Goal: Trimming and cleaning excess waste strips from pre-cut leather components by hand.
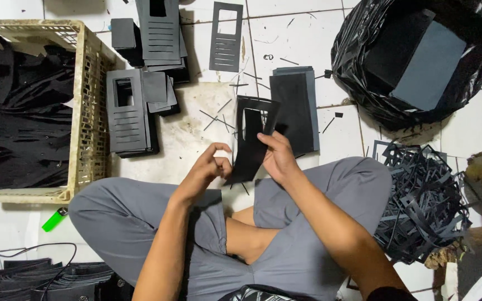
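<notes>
A person sits cross-legged on a white tiled floor, seen from above, grey trousers filling the lower middle. At the centre, the right hand pinches a thin black die-cut sheet along its right edge, thumb in front, fingers behind. The sheet hangs just above the floor, bowed slightly, with a tall window cut out of it. The left hand, at about nine o'clock from the sheet, has its fingertips drawn together at the lower left edge; whether it grips the sheet or a scrap is hard to tell.

The sheet looks light, floppy and easily creased or torn at the narrow bars beside the window, so the solid outer borders seem the safest hold.

At ten o'clock lie stacks of slotted grey cut pieces; further left stands a beige plastic crate of black material. At two o'clock sits a black bin bag; at four o'clock, a heap of offcut strips. A green lighter lies at eight o'clock.
</notes>
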